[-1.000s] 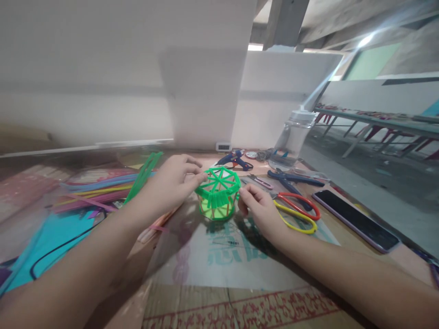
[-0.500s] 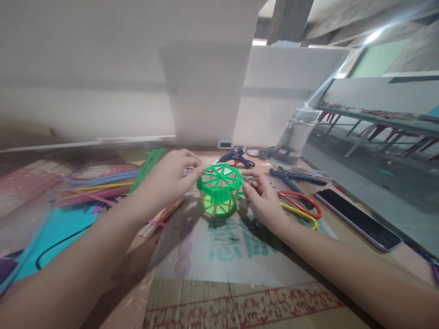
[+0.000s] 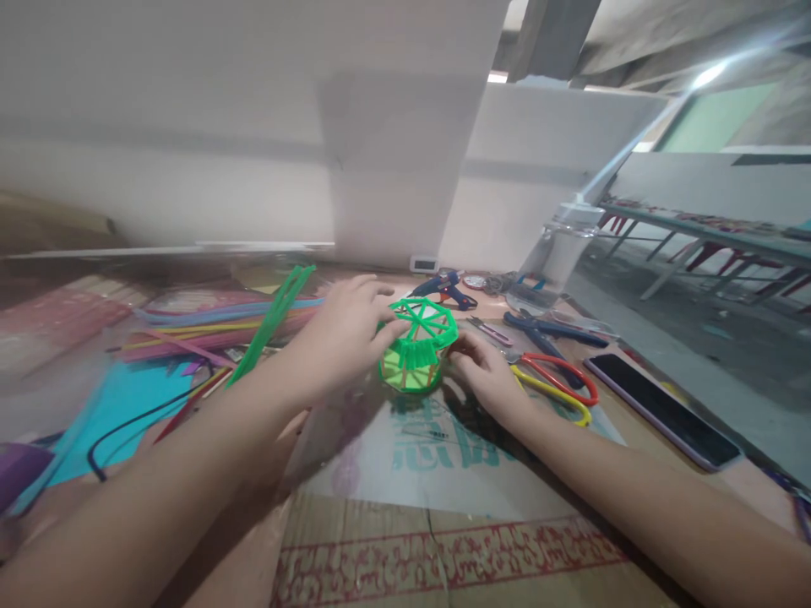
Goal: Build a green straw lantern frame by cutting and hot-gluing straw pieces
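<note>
A small round green frame (image 3: 418, 344) with a spoked top and thin brown posts stands on a translucent sheet (image 3: 380, 469) with teal lettering. Over its left side is my left hand (image 3: 355, 329), thumb against the upper rim and fingers apart, stretched beyond it. At the right side of the frame my right hand (image 3: 481, 371) has its fingers curled in, the fingertips closed at the edge below the rim. The far tips of the right fingers are partly hidden.
Green strips (image 3: 269, 325) and coloured pipe cleaners lie left, near a blue sheet (image 3: 127, 405). Behind are a glue gun (image 3: 443, 289) and a small display (image 3: 424, 264). Rightward are a cutter (image 3: 491, 330), pliers (image 3: 557, 331), scissors (image 3: 561, 384), a phone (image 3: 662, 409) and a clear bottle (image 3: 557, 253).
The view has shifted a little. The frame's top now tilts to the right, and my left thumb overlaps its rim. My right fingers have curled in lower at its side, uncovering the cutter.
</note>
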The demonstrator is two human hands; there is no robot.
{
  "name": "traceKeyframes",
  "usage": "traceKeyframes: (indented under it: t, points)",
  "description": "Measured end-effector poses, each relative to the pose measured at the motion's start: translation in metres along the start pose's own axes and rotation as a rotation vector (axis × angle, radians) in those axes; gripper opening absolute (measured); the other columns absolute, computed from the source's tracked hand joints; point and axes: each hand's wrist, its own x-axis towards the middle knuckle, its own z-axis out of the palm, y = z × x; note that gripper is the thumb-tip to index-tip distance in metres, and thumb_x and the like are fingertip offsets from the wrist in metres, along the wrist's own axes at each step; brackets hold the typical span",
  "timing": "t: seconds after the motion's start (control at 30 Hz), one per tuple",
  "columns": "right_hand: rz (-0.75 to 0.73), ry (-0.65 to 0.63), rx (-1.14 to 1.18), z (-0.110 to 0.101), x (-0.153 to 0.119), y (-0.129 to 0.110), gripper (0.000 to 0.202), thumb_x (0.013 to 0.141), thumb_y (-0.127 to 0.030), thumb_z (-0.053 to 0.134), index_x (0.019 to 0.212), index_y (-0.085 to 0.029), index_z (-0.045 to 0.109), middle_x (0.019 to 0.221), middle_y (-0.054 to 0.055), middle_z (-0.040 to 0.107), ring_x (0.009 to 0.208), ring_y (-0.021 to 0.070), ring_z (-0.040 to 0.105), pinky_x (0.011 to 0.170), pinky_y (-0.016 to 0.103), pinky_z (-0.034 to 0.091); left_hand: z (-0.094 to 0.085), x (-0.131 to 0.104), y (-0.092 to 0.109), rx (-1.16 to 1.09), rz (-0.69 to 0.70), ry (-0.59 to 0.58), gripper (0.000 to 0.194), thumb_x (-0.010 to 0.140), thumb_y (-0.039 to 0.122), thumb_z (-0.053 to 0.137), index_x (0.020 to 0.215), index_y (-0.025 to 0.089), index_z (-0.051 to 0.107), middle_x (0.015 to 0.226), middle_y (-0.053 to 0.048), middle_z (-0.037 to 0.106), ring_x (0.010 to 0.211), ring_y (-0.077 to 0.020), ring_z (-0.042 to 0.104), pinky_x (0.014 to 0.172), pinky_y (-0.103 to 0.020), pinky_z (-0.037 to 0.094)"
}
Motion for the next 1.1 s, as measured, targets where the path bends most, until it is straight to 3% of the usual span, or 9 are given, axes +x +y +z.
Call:
traceKeyframes:
  t: [0.17, 0.33, 0.53, 0.63, 0.77, 0.87, 0.93, 1.03, 1.1]
  points:
    - [-0.022, -0.06, -0.035, 0.002, -0.002, 0.0, 0.022, 0.088, -0.031, 0.059, 0.106, -0.02, 0.066, 0.099, 0.005, 0.072, 0.102, 0.0265, 0.068, 0.096, 0.041, 0.05, 0.007, 0.003, -0.002, -0.207, -0.052, -0.093, 0.039, 0.1, 0.038, 0.048, 0.083, 0.021, 0.08, 0.109, -0.009, 0.076, 0.115, -0.0318, 0.064, 0.103, -0.047, 0.048]
    - [-0.053, -0.036, -0.079, 0.005, -0.003, 0.003, 0.024, 0.094, -0.039, 0.06, 0.106, -0.021, 0.069, 0.101, 0.007, 0.076, 0.1, 0.0271, 0.068, 0.092, 0.041, 0.05, 0.005, 0.005, 0.004, -0.321, -0.244, -0.169, 0.036, 0.095, 0.036, 0.049, 0.072, 0.02, 0.072, 0.08, -0.004, 0.073, 0.086, -0.0274, 0.069, 0.082, -0.038, 0.053]
    - [-0.054, 0.019, -0.169, 0.002, -0.002, 0.002, 0.023, 0.097, -0.038, 0.055, 0.094, -0.022, 0.071, 0.093, 0.005, 0.078, 0.091, 0.0251, 0.069, 0.082, 0.036, 0.051, 0.005, 0.004, 0.001, -0.263, -0.22, 0.075, 0.029, 0.094, 0.037, 0.054, 0.082, 0.018, 0.072, 0.12, -0.012, 0.071, 0.115, -0.029, 0.065, 0.101, -0.041, 0.048]
    - [-0.061, 0.023, -0.165, 0.001, -0.002, 0.002, 0.022, 0.097, -0.038, 0.056, 0.091, -0.023, 0.071, 0.091, 0.004, 0.077, 0.089, 0.0244, 0.069, 0.081, 0.036, 0.051, 0.0, 0.004, -0.002, -0.246, -0.226, 0.161, 0.032, 0.098, 0.038, 0.047, 0.088, 0.017, 0.069, 0.118, -0.013, 0.07, 0.114, -0.0275, 0.063, 0.102, -0.043, 0.047]
    - [-0.037, -0.01, -0.112, 0.003, -0.002, 0.003, 0.022, 0.097, -0.04, 0.055, 0.092, -0.023, 0.069, 0.092, 0.005, 0.075, 0.09, 0.0243, 0.069, 0.085, 0.037, 0.051, -0.015, 0.004, -0.003, -0.233, -0.169, 0.134, 0.041, 0.101, 0.038, 0.039, 0.073, 0.019, 0.063, 0.096, -0.009, 0.07, 0.097, -0.0253, 0.064, 0.092, -0.041, 0.049]
    - [-0.028, 0.008, -0.007, 0.005, -0.001, 0.002, 0.022, 0.093, -0.042, 0.061, 0.102, -0.023, 0.065, 0.1, 0.006, 0.072, 0.094, 0.0234, 0.068, 0.087, 0.038, 0.052, -0.021, 0.001, -0.002, -0.295, -0.182, 0.088, 0.041, 0.097, 0.046, 0.053, 0.067, 0.02, 0.065, 0.11, -0.007, 0.071, 0.101, -0.0249, 0.066, 0.095, -0.04, 0.05]
    - [-0.037, 0.104, 0.058, 0.005, -0.002, 0.0, 0.025, 0.089, -0.042, 0.066, 0.103, -0.023, 0.059, 0.097, 0.004, 0.067, 0.086, 0.0204, 0.065, 0.08, 0.035, 0.052, -0.022, 0.0, 0.0, -0.337, -0.206, 0.062, 0.031, 0.089, 0.046, 0.067, 0.071, 0.021, 0.071, 0.119, -0.006, 0.07, 0.108, -0.0254, 0.066, 0.1, -0.041, 0.049]
    - [-0.055, 0.228, 0.063, 0.001, -0.008, -0.007, 0.023, 0.091, -0.044, 0.063, 0.085, -0.024, 0.053, 0.075, -0.002, 0.055, 0.066, 0.0155, 0.053, 0.064, 0.029, 0.045, -0.02, 0.0, 0.007, -0.362, -0.196, 0.046, 0.017, 0.082, 0.037, 0.076, 0.074, 0.022, 0.074, 0.12, -0.004, 0.071, 0.112, -0.0251, 0.065, 0.107, -0.043, 0.047]
    - [-0.055, 0.205, 0.027, 0.0, -0.014, -0.013, 0.033, 0.096, -0.046, 0.056, 0.072, -0.024, 0.051, 0.063, -0.004, 0.048, 0.059, 0.0147, 0.045, 0.059, 0.029, 0.039, -0.018, 0.001, 0.011, -0.361, -0.169, 0.03, 0.015, 0.083, 0.035, 0.075, 0.074, 0.023, 0.075, 0.118, -0.005, 0.072, 0.112, -0.0249, 0.065, 0.108, -0.043, 0.047]
